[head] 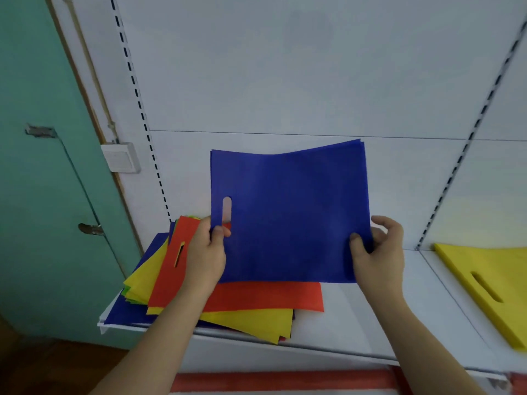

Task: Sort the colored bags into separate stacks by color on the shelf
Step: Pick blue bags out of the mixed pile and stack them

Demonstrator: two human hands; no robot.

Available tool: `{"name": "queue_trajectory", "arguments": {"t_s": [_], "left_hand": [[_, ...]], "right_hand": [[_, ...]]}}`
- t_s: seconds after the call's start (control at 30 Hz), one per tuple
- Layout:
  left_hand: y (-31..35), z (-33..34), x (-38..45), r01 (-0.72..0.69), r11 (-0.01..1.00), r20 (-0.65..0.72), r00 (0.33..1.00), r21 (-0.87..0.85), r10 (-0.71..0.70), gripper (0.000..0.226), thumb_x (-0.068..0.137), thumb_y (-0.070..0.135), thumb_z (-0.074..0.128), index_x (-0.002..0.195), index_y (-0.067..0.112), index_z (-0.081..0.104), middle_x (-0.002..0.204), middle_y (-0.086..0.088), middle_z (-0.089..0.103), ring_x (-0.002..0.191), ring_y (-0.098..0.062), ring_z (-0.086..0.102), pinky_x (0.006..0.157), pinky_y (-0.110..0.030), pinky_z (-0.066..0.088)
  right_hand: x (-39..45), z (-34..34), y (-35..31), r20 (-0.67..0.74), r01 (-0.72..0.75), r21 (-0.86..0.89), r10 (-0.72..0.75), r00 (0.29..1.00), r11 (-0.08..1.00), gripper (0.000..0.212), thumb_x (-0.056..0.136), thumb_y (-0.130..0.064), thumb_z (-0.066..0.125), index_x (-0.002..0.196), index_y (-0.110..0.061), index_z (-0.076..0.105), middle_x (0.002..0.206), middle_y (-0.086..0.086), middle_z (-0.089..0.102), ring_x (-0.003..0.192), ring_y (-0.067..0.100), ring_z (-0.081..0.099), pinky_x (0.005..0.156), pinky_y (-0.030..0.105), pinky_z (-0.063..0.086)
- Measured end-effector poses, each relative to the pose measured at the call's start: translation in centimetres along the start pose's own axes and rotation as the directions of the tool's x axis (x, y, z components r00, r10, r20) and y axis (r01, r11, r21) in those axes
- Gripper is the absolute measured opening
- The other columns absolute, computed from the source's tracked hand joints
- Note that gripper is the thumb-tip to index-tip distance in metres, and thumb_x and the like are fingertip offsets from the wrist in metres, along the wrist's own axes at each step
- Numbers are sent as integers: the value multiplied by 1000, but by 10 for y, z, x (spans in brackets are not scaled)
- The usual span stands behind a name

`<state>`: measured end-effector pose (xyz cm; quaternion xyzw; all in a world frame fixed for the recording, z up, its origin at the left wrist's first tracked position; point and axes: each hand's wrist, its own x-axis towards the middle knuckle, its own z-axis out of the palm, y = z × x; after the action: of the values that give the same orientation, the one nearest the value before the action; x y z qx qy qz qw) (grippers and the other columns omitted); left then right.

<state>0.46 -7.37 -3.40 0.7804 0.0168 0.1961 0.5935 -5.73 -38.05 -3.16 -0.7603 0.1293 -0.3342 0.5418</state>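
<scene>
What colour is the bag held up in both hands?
Blue bag, clearest in the head view.

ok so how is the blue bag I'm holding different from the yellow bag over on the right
The blue bag is lifted upright, gripped by the left hand and right hand; the yellow bag lies flat on the shelf, untouched. The blue bag bows slightly; the yellow bag lies smooth. Both have a slot handle.
</scene>
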Motion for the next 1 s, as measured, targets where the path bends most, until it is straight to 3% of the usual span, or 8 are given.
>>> {"name": "queue_trajectory", "arguments": {"t_s": [0.13,0.27,0.4,0.5,0.57,0.63,0.8,1.0], "left_hand": [[13,27,-3,-65,997,51,996,-43,67,20,110,18,46,114,27,63,93,31,67,65,8,57,56,-18,45],[31,59,-21,-151,981,119,979,-121,165,36,105,6,49,134,26,54,98,17,71,86,7,63,67,-6,42],[47,93,-58,-215,963,218,944,-165,248,54,104,6,52,146,38,45,112,16,71,100,1,65,82,-21,47],[60,123,-98,-296,938,342,875,-180,342,58,102,0,49,146,38,47,137,13,63,119,-4,60,94,-22,46],[70,146,-126,-355,913,384,829,-199,406,47,101,-5,49,137,24,59,131,9,64,119,-6,62,92,-11,44],[83,170,-155,-366,905,429,797,-219,426,39,101,-5,49,129,18,65,122,9,64,112,-5,63,93,-15,47],[122,237,-234,-377,893,555,701,-246,449,38,104,2,49,133,24,61,125,16,57,113,5,56,88,-3,40],[174,334,-337,-445,842,623,575,-306,530,44,104,-4,46,141,17,57,131,7,56,115,-1,55,83,3,38]], "right_hand": [[-15,-36,-3,-123,100,-117,-114,986,988,31,98,-18,62,106,-46,50,99,-25,65,88,2,64,67,31,50],[-42,-84,3,-198,122,-277,-181,963,953,30,101,-13,58,118,-36,66,109,-25,67,98,3,63,81,31,53],[-79,-140,15,-301,49,-413,-187,935,909,35,101,-8,58,129,-27,68,116,-14,66,98,6,59,87,34,51],[-112,-189,24,-364,-45,-522,-174,915,852,41,99,-6,58,135,-23,66,121,-9,65,98,6,56,85,29,43],[-132,-224,29,-410,-114,-556,-152,899,823,44,98,-7,58,139,-22,63,126,-7,64,104,13,59,87,31,43],[-151,-259,33,-467,-183,-557,-123,876,810,47,98,-8,58,143,-23,61,130,-9,61,104,14,59,88,34,46],[-183,-349,49,-554,-308,-573,-82,828,759,53,100,-17,60,151,-20,51,134,-11,54,98,-4,45,88,32,46],[-200,-479,69,-620,-386,-583,-84,780,715,54,101,-16,60,153,-18,48,140,-7,52,115,13,56,92,34,50]]}}
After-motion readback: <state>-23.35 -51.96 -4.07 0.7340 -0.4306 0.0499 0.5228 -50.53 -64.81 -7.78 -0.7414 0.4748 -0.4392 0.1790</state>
